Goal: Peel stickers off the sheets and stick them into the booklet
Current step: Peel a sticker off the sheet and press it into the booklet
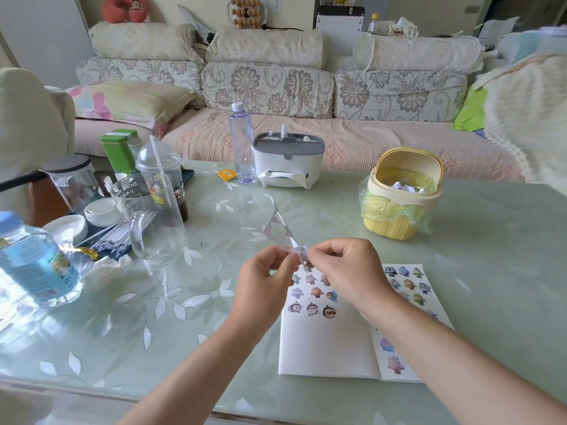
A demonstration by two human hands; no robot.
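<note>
While left hand [266,273] pinches, sheet [280,228] points away, leftward.

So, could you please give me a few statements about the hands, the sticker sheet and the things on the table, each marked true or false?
1. The left hand and the right hand both pinch the thin translucent sticker sheet. True.
2. The white paper booklet lies shut. False: it lies open, with cartoon stickers showing on its pages.
3. The small yellow plastic bin stands to the left of the hands. False: it stands to their right, beyond the booklet.
4. The tall clear plastic bottle stands upright beside the white and grey tissue box. True.
</note>
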